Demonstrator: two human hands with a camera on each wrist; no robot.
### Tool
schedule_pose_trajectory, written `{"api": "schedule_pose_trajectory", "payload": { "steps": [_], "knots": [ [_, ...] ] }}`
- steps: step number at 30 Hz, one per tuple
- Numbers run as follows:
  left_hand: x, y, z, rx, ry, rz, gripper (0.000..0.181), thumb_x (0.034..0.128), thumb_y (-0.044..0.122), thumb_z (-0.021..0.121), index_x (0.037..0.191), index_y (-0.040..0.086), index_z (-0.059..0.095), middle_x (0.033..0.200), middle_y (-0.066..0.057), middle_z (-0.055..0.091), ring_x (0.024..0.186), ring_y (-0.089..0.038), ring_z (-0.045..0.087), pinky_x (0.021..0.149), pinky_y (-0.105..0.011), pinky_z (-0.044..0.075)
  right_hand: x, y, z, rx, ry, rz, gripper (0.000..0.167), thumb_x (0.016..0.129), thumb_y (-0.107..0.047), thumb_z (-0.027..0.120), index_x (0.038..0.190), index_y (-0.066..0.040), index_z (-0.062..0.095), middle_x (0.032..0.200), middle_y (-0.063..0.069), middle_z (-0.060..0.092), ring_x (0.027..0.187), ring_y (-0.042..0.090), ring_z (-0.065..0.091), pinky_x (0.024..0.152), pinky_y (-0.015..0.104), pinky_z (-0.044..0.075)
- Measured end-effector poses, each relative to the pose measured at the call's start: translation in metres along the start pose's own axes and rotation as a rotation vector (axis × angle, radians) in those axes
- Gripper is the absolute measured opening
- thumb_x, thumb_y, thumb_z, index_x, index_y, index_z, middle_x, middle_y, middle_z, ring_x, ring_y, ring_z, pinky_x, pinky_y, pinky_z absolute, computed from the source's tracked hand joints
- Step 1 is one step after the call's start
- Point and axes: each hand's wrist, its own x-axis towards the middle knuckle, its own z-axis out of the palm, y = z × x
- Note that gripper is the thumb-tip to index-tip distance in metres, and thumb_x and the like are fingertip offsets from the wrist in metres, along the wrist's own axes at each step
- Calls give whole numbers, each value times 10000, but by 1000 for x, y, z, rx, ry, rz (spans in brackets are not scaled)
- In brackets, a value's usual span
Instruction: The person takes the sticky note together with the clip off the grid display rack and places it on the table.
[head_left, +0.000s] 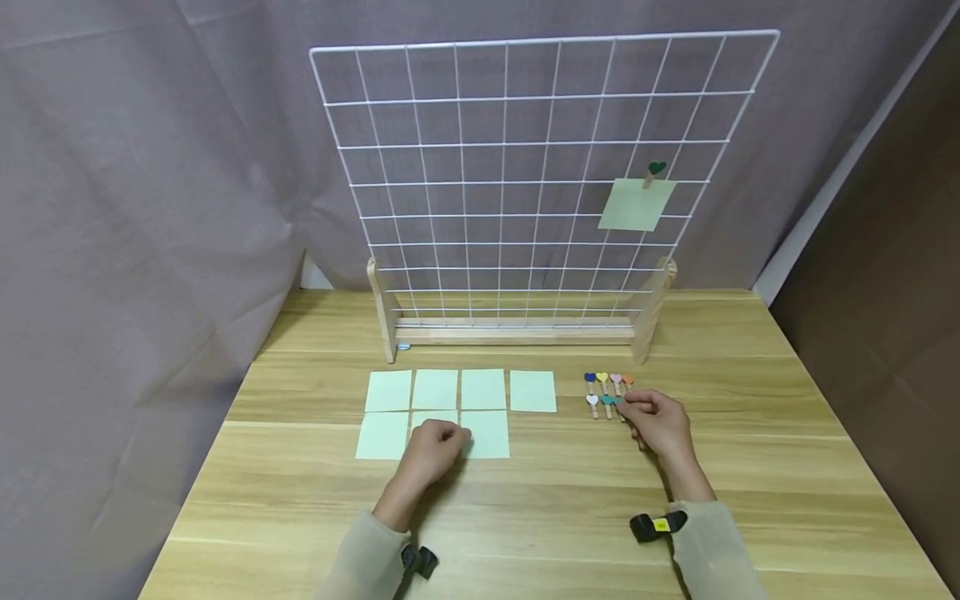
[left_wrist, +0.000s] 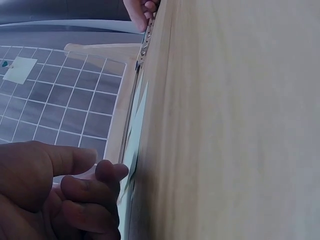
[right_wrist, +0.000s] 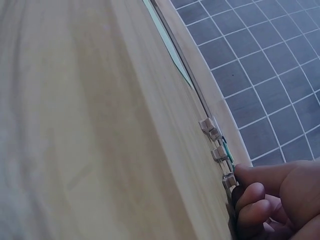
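My left hand (head_left: 433,454) hovers over the lower row of pale green paper squares, fingers bent, covering much of the middle square. In the left wrist view a gap shows between thumb and index finger, and nothing is held. At the right, my right hand (head_left: 662,427) pinches a small wooden clothespin (right_wrist: 229,181) with a teal heart at the end of the front row. Beside it lie a teal heart clothespin (head_left: 607,401) and a white one (head_left: 592,401). Behind are blue (head_left: 590,378), yellow (head_left: 602,378), pink (head_left: 617,379) and orange (head_left: 628,380) heart clothespins.
A white wire grid (head_left: 502,182) stands upright in a wooden base (head_left: 517,335) at the back. One green paper square (head_left: 632,207) hangs on its right side under a dark green heart clothespin (head_left: 656,169). Several paper squares (head_left: 483,390) lie in two rows on the table.
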Motion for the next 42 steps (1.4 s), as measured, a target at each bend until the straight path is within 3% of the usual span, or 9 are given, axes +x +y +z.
{"api": "schedule_pose_trajectory", "payload": {
  "steps": [4, 9, 14, 21, 28, 34, 42],
  "knots": [
    [-1, -1, 1, 5, -12, 1, 400, 1051, 200, 634, 674, 69, 608, 606, 44, 527, 528, -101, 436, 504, -245, 388, 2, 1, 2, -12, 17, -12, 327, 1000, -134, 737, 1249, 62, 657, 810, -32, 691, 524, 79, 564, 421, 240, 487],
    [0, -1, 2, 6, -15, 13, 336, 1044, 210, 640, 776, 24, 719, 652, -2, 599, 554, -112, 474, 521, -259, 414, 3, 1, 3, -11, 33, -26, 308, 1013, -138, 722, 1232, 69, 659, 786, -25, 676, 511, 79, 557, 411, 244, 486],
    [1, 1, 0, -9, -13, 15, 304, 1042, 218, 647, 832, 23, 749, 653, -63, 637, 538, -116, 499, 497, -262, 438, 2, 1, 2, 37, 27, 3, 339, 1034, -204, 703, 1239, 58, 639, 771, -39, 650, 520, 75, 554, 417, 242, 483],
    [9, 7, 4, -5, -3, 77, 241, 1043, 218, 635, 981, 38, 781, 760, -46, 720, 557, -104, 525, 508, -257, 451, 1, -1, 0, 109, -13, 13, 353, 1063, -246, 661, 1255, 46, 609, 751, -29, 605, 540, 78, 523, 434, 233, 470],
    [21, 16, 9, -46, 49, 150, 232, 1045, 194, 653, 1042, 0, 781, 836, -89, 739, 526, -99, 543, 472, -252, 475, 4, -13, 6, 136, -38, -98, 355, 1058, -229, 670, 1233, 76, 625, 788, 6, 615, 575, 77, 532, 452, 224, 478],
    [28, 18, 16, -106, 75, 162, 217, 1054, 195, 650, 1046, 16, 773, 899, -125, 737, 472, -80, 516, 457, -224, 473, 6, -34, 8, 212, -79, -191, 261, 1066, -158, 645, 1169, 80, 615, 875, 26, 665, 613, 71, 537, 483, 206, 488],
    [42, 33, 28, -111, 119, 274, 186, 1039, 180, 672, 1050, 30, 781, 911, -113, 768, 707, -266, 693, 511, -247, 527, 10, -68, -4, 248, -25, -299, 96, 1057, -125, 653, 1127, -74, 693, 915, -37, 664, 617, 82, 564, 498, 195, 497]
  ]
}}
